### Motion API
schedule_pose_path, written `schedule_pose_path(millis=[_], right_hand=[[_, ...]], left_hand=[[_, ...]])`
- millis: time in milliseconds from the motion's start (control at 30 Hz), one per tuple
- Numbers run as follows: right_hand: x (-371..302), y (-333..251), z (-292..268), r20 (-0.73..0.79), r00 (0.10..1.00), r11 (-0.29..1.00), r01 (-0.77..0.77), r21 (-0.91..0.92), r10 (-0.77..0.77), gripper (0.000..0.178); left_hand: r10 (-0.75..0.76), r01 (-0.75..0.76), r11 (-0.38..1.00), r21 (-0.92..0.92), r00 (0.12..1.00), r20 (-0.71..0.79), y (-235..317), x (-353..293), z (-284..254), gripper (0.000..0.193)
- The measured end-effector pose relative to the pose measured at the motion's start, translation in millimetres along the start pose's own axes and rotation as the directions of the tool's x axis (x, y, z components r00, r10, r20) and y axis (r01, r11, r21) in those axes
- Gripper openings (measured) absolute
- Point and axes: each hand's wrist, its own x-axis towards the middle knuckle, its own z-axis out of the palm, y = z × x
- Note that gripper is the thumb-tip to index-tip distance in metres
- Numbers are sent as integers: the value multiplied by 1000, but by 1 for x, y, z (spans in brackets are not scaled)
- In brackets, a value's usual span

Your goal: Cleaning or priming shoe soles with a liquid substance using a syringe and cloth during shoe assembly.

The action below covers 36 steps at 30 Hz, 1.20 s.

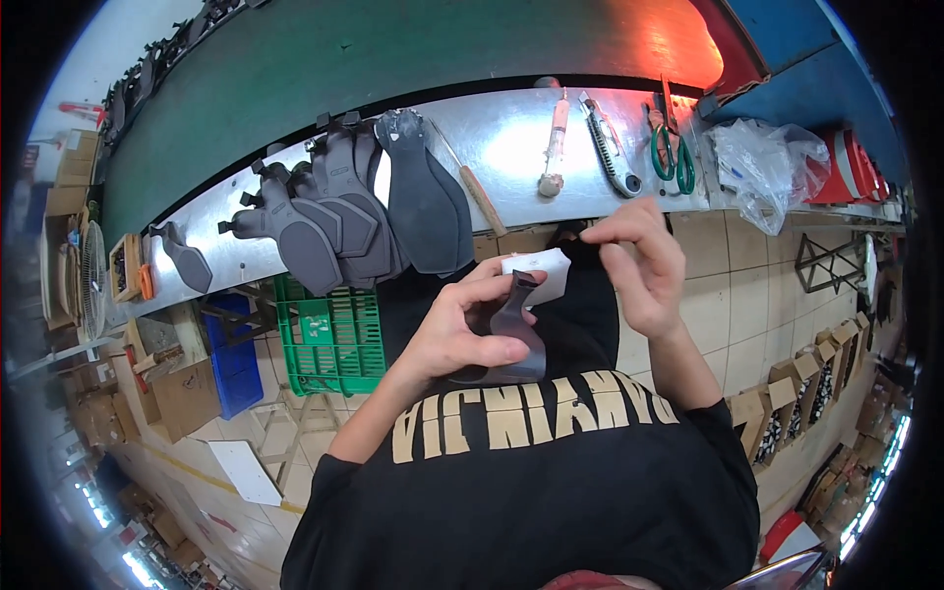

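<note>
My left hand (457,329) is wrapped round a dark, curved moulded piece (513,329) in front of my chest. A small white block (547,273) sits at its fingertips, behind the piece's narrow end; whether the fingers grip it too is unclear. To the right, my right hand (644,270) is raised, its index finger stretched toward the block and its thumb apart, with nothing visible between them. On the metal bench edge (511,118) ahead lie several overlapping dark grey moulded pieces (329,221) and a larger sole-shaped pad (423,197). Another small grey piece (185,261) lies far left.
A wooden-handled tool (482,200), a syringe-like tube (557,143), a utility knife (612,147) and green-handled scissors (675,162) lie along the bench. Beyond runs a green surface (393,49). A plastic bag (767,162) is at right; a green crate (329,339) stands below left.
</note>
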Motion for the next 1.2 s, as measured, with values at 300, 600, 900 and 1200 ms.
schedule_pose_path(millis=[300, 600, 900, 1200], right_hand=[[-16, -9, 41, 96, 995, 1000, 15, -25, -13, 36], [-24, -8, 53, 112, 980, 950, 186, -250, -162, 41], [-27, -4, 48, 159, 965, 924, 246, -293, -207, 40], [-22, -2, 43, 210, 977, 995, -55, 87, 36, 32]], left_hand=[[2, -9, 986, -169, 999, -44, -8, -5, -15, 79], [23, -21, 1000, 14, 986, -167, -5, -7, -9, 85], [90, -73, 993, 93, 977, -191, -5, -8, -1, 77], [145, -128, 982, 137, 982, -120, -17, -5, -7, 66]])
